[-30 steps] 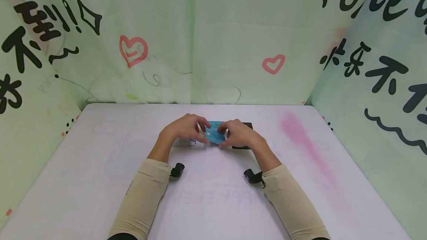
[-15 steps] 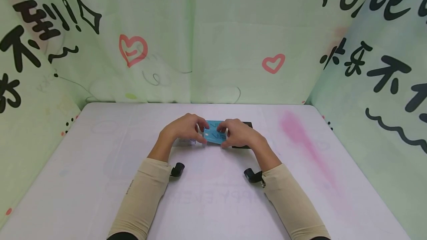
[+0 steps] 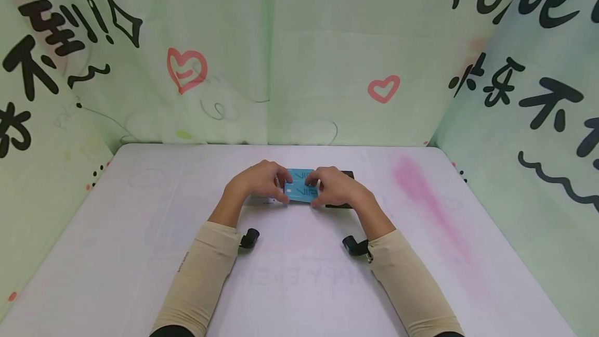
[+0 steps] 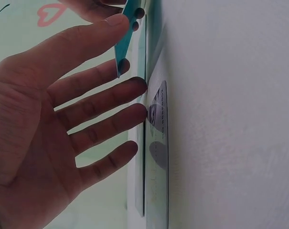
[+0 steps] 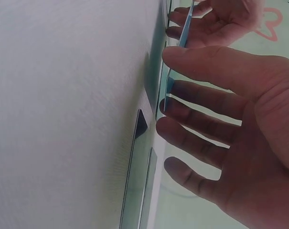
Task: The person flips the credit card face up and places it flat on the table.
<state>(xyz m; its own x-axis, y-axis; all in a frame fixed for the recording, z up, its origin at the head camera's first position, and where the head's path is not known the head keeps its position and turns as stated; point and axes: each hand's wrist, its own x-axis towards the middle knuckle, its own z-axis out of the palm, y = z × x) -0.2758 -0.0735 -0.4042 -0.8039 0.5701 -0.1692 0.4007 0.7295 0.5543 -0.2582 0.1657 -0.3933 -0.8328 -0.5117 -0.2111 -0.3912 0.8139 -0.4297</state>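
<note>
A blue card [image 3: 299, 193] with VIP-like lettering is held low over the table, near its far side, between both hands. My left hand [image 3: 259, 180] pinches its left edge; in the left wrist view the thumb lies against the card [image 4: 123, 47], with the other fingers spread. On the right side my right hand [image 3: 338, 186] pinches it between thumb and fingers, as the right wrist view shows. More blue surface with similar lettering shows just behind, seemingly another card [image 3: 298, 173]. Below the left hand lies a pale printed card [image 4: 157, 191], mostly hidden from the head view.
Black flat cards [image 3: 347, 175] lie partly under the right hand. A white table [image 3: 299, 285] carries a pink smear on its right. Green drawn-on curtains [image 3: 299, 66] stand behind and at both sides. A small black wrist camera [image 3: 249, 238] sits at the left cuff.
The blue card has shifted slightly left and come straighter, and more of it shows between the hands. Both arms stay nearly still; the right thumb sits slightly farther right.
</note>
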